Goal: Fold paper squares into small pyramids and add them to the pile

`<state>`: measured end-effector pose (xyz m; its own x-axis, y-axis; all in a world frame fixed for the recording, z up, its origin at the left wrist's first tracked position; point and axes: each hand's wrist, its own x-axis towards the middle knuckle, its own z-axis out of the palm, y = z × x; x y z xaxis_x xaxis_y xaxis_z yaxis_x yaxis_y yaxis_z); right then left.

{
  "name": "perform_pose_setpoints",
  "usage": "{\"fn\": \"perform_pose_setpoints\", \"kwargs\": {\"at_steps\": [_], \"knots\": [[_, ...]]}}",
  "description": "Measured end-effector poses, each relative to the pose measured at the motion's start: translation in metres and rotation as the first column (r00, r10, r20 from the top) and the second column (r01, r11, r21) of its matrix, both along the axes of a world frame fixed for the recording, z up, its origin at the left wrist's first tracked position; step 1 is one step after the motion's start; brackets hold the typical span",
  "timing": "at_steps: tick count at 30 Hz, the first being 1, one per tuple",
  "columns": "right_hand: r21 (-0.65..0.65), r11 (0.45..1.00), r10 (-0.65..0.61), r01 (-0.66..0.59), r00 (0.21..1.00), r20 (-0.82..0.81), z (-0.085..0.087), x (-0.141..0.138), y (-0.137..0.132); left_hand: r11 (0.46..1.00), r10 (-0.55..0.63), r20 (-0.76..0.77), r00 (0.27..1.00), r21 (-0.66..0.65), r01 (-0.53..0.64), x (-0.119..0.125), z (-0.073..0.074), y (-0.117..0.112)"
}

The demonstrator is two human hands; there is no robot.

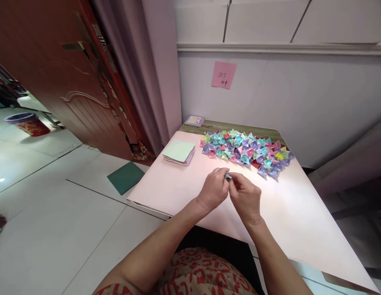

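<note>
Between my fingertips is a small folded piece of blue-green paper (228, 176), mostly covered by the fingers. My left hand (214, 186) pinches it from the left, and my right hand (246, 194) pinches it from the right. Both hands are held over the pale pink table covering (190, 200). Just beyond them spreads a pile of folded paper pieces (244, 151) in blue, purple, pink, green, red and yellow. To the left of the hands lies a stack of square paper sheets (179, 151), a pale green one on top.
At the table's back left corner sits a small printed pack (195, 120). A pink note (224, 75) is stuck on the wall. On the floor at left are a dark green square (125, 178) and a red bin (32, 125). A brown door (70, 65) stands beyond.
</note>
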<state>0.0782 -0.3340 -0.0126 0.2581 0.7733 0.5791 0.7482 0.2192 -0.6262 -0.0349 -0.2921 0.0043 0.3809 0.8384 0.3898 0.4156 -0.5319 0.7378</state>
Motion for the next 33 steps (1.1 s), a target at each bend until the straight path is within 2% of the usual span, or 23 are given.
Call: {"fn": "perform_pose_setpoints", "kwargs": {"at_steps": [2,4,6,9,13,18,22,24,28,30,33], "knots": [[-0.012,1.0,-0.001,-0.001,0.987,-0.163,0.0,0.001,-0.002,1.0,-0.029,0.035,0.999,0.006,0.029,0.002,0.0,0.0],[-0.045,0.999,0.012,-0.029,0.94,-0.342,0.001,0.003,-0.004,0.998,-0.028,0.126,0.992,-0.051,0.035,0.004,-0.001,-0.002],[-0.072,0.992,0.054,-0.107,0.852,-0.521,0.002,0.004,-0.004,0.98,0.004,0.263,0.965,-0.194,0.049,0.006,-0.002,-0.004],[-0.054,0.971,0.125,-0.231,0.693,-0.71,0.003,0.008,-0.003,0.908,0.044,0.479,0.876,-0.385,0.165,0.01,-0.004,-0.005],[-0.026,0.953,0.163,-0.303,0.582,-0.797,0.003,0.015,-0.003,0.858,0.056,0.638,0.768,-0.424,0.29,0.012,-0.005,-0.004],[-0.005,0.953,0.157,-0.302,0.51,-0.846,-0.003,0.022,-0.004,0.826,0.101,0.655,0.748,-0.475,0.304,0.009,0.001,-0.005],[0.008,0.957,0.153,-0.289,0.481,-0.863,-0.004,0.026,-0.006,0.827,0.064,0.685,0.726,-0.443,0.345,0.007,0.005,-0.008],[0.011,0.949,0.174,-0.314,0.495,-0.851,-0.001,0.028,-0.007,0.854,0.024,0.681,0.732,-0.394,0.339,0.006,0.006,-0.008],[0.025,0.889,0.294,-0.457,0.528,-0.796,0.007,0.034,-0.01,0.939,-0.063,0.563,0.824,-0.247,0.24,0.001,0.013,-0.009],[0.056,0.861,0.361,-0.505,0.532,-0.766,0.009,0.037,-0.011,0.958,-0.099,0.493,0.864,-0.188,0.217,-0.002,0.018,-0.009],[0.097,0.861,0.412,-0.5,0.572,-0.709,0.009,0.041,-0.01,0.965,-0.138,0.442,0.886,-0.142,0.221,-0.005,0.021,-0.008]]}}
